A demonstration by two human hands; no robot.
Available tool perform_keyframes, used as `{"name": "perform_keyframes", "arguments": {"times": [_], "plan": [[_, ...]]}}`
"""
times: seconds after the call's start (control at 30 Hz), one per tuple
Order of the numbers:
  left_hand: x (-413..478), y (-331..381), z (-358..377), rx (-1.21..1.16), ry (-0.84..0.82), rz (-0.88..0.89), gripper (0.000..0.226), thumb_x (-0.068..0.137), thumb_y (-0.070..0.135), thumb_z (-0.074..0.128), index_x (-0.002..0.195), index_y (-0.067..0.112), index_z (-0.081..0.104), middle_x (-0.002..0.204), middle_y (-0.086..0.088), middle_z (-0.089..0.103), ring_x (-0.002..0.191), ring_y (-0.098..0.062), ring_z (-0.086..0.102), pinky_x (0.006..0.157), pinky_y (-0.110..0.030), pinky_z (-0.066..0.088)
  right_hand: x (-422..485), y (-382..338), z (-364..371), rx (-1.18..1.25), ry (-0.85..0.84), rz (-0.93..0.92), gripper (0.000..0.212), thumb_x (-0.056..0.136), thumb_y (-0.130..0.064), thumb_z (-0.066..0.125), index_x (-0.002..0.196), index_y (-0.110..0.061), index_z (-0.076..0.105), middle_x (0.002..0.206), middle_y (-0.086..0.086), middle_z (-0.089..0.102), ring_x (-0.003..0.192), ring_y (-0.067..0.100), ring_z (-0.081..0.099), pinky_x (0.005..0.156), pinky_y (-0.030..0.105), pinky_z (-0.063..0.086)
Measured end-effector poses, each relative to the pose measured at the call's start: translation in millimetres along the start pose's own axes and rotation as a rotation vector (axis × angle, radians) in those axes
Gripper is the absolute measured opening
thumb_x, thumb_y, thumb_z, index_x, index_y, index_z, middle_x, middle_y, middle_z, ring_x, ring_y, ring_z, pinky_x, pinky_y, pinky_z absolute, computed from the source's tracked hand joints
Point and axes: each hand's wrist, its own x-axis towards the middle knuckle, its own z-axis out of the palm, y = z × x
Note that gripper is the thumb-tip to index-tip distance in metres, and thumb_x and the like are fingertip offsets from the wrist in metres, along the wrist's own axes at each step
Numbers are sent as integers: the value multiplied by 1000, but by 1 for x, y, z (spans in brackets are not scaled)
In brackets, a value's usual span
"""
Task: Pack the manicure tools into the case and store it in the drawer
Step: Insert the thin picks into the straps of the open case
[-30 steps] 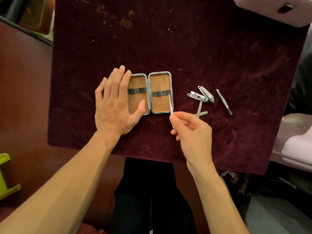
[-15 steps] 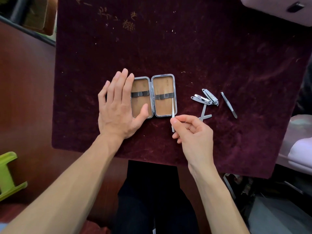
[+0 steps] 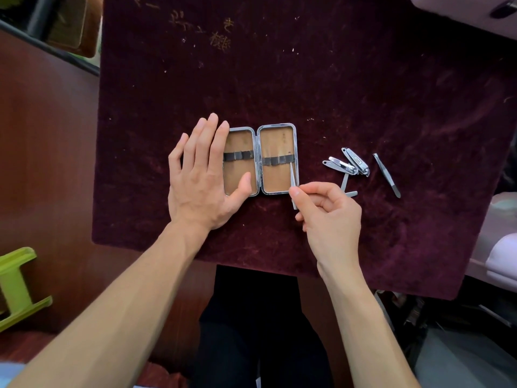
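An open manicure case [image 3: 275,130] with tan lining and dark elastic straps lies flat on the dark red velvet cloth [image 3: 335,93]. My left hand [image 3: 204,177] rests flat on the case's left half, fingers straight, thumb on the lining. My right hand [image 3: 327,211] pinches a thin pointed metal tool [image 3: 292,175] whose tip reaches the strap of the right half. Right of the case lie two nail clippers [image 3: 349,163], a small flat tool [image 3: 347,186] and tweezers [image 3: 387,175].
The cloth covers a table [image 3: 42,163] of dark wood. A green plastic object [image 3: 16,287] stands at the lower left. Pale pink furniture [image 3: 498,247] sits at the right edge and top right. My dark-clothed legs are below the table edge.
My right hand has held the thin tool at the right half's strap throughout, its tip barely shifting. My left hand stays flat on the left half. The camera view has drifted slightly.
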Motion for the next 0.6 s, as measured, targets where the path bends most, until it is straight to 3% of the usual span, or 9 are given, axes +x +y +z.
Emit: {"name": "perform_keyframes", "arguments": {"times": [0.13, 0.23, 0.37, 0.6], "plan": [[-1, 0, 1, 8, 7, 4, 84, 93, 60, 45, 160, 12, 30, 169, -9, 29, 157, -25, 27, 128, -47, 21, 5, -2, 3, -104, 56, -88, 11, 89, -30, 86, 86, -27, 75, 77, -10, 78, 60, 5, 71, 58, 15, 54], [-1, -1, 2, 10, 19, 4, 84, 92, 60, 46, 160, 12, 30, 168, -9, 30, 157, -25, 27, 128, -46, 20, 5, -2, 4, -156, 73, -108, 13, 88, -37, 85, 85, -29, 75, 76, -10, 78, 62, 9, 72, 65, 27, 59], [-1, -1, 3, 5, 21, 1, 84, 93, 60, 46, 160, 13, 30, 168, -8, 29, 157, -25, 27, 128, -46, 20, 1, -1, -5, -133, 42, -127, 13, 92, -40, 80, 86, -30, 75, 78, -12, 78, 53, 5, 67, 59, 15, 52], [-2, -1, 2, -4, 14, 0, 84, 93, 60, 45, 160, 12, 30, 169, -8, 29, 157, -25, 27, 128, -46, 21, 4, -1, -13, -152, -13, -122, 12, 90, -33, 84, 95, -30, 75, 85, -12, 79, 48, 5, 65, 55, 15, 48]]}}
